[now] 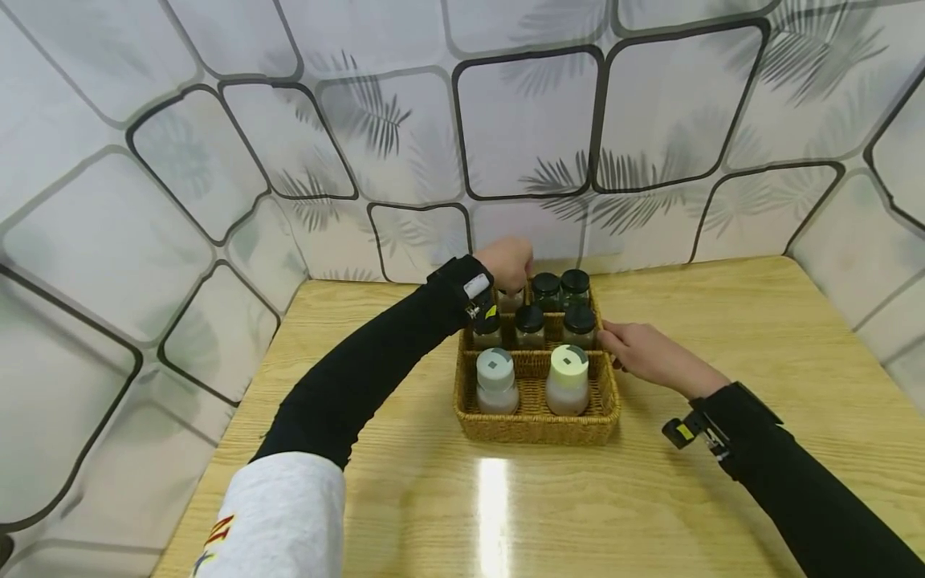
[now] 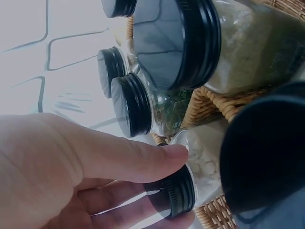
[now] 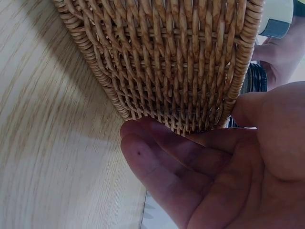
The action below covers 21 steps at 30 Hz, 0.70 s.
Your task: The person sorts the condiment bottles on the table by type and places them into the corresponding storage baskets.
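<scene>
A wicker basket (image 1: 538,431) with compartments stands on the table and holds several jars. At its back left, my left hand (image 1: 506,261) grips a glass jar (image 2: 204,162) by its black lid, thumb on one side and fingers around the other. Pale pieces show through that jar's glass. My right hand (image 1: 643,353) touches the basket's right side; in the right wrist view its fingers (image 3: 152,157) lie extended against the woven wall, with the thumb by the rim. More black-lidded jars (image 1: 530,325) fill the middle and back rows.
In the front compartment stand a jar with a whitish lid (image 1: 495,381) and one with a pale yellow lid (image 1: 568,377). The wooden table (image 1: 405,498) extends around the basket. Patterned curtain-like sheeting (image 1: 527,128) rises behind the table and at both sides.
</scene>
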Motion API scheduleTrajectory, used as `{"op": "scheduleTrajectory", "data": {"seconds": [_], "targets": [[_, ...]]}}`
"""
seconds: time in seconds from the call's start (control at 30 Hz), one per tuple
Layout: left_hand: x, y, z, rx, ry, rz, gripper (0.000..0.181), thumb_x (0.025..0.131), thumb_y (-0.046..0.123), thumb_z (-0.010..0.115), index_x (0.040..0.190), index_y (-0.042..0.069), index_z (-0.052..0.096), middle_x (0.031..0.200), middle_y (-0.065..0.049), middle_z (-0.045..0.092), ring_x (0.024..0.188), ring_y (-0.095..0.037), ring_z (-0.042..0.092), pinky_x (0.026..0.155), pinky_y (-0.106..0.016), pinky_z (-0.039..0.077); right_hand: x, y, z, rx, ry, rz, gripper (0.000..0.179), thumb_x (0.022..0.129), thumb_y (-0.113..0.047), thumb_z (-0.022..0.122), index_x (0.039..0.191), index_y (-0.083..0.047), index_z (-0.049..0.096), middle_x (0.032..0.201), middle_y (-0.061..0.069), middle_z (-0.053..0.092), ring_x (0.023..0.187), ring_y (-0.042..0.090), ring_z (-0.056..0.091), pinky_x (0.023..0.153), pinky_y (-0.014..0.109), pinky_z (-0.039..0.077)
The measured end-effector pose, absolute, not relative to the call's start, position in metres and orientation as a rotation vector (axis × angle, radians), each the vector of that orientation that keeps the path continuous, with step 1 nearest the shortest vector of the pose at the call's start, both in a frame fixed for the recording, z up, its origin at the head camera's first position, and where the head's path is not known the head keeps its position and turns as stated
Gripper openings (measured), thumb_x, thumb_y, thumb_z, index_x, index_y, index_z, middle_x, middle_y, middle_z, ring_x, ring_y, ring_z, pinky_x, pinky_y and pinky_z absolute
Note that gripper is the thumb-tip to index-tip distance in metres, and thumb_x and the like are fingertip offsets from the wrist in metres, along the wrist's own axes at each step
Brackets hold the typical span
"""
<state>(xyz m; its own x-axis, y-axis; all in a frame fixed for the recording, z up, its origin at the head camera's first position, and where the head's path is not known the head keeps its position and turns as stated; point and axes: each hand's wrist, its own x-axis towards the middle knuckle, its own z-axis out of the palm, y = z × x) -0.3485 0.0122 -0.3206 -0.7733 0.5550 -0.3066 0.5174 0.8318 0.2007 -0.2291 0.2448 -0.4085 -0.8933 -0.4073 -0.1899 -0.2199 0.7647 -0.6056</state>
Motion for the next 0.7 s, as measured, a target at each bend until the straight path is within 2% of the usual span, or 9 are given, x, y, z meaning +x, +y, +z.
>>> {"op": "scheduleTrajectory", "data": {"seconds": [0.23, 0.4, 0.57, 0.7], "targets": [[-0.3493, 0.0129, -0.3238, 0.815, 2.653, 0.154, 0.023, 0.095, -0.001, 0.063, 0.113, 0.008, 0.073, 0.116, -0.007, 0.071, 0.085, -0.017, 0.061, 0.073, -0.028, 0.05, -0.2293, 0.2441, -0.4098, -0.475, 2.653, -0.849, 0.058, 0.112, -0.03, 0.029, 0.15, 0.013, 0.037, 0.073, 0.008, 0.053, 0.071, 0.022, 0.063, 0.067, 0.036, 0.048], [-0.3494, 0.0121, -0.3243, 0.821, 2.645, 0.154, 0.033, 0.094, 0.0, 0.063, 0.125, 0.008, 0.069, 0.128, -0.008, 0.067, 0.095, -0.017, 0.061, 0.079, -0.029, 0.051, -0.229, 0.2442, -0.4101, -0.483, 2.653, -0.843, 0.058, 0.112, -0.03, 0.029, 0.15, 0.014, 0.033, 0.071, 0.008, 0.051, 0.071, 0.021, 0.064, 0.068, 0.036, 0.048], [-0.349, 0.0109, -0.3236, 0.801, 2.611, 0.19, 0.043, 0.095, 0.0, 0.062, 0.137, 0.007, 0.061, 0.141, -0.01, 0.06, 0.095, -0.021, 0.059, 0.071, -0.029, 0.045, -0.2289, 0.2442, -0.4098, -0.49, 2.658, -0.83, 0.059, 0.112, -0.029, 0.028, 0.151, 0.015, 0.031, 0.07, 0.006, 0.049, 0.072, 0.02, 0.065, 0.069, 0.036, 0.048], [-0.3494, 0.01, -0.3217, 0.777, 2.593, 0.188, 0.048, 0.095, 0.001, 0.064, 0.143, 0.005, 0.055, 0.145, -0.011, 0.056, 0.098, -0.02, 0.057, 0.07, -0.029, 0.042, -0.2285, 0.2437, -0.4094, -0.496, 2.664, -0.83, 0.059, 0.112, -0.029, 0.028, 0.15, 0.016, 0.032, 0.067, 0.005, 0.046, 0.068, 0.021, 0.062, 0.068, 0.036, 0.046]]}}
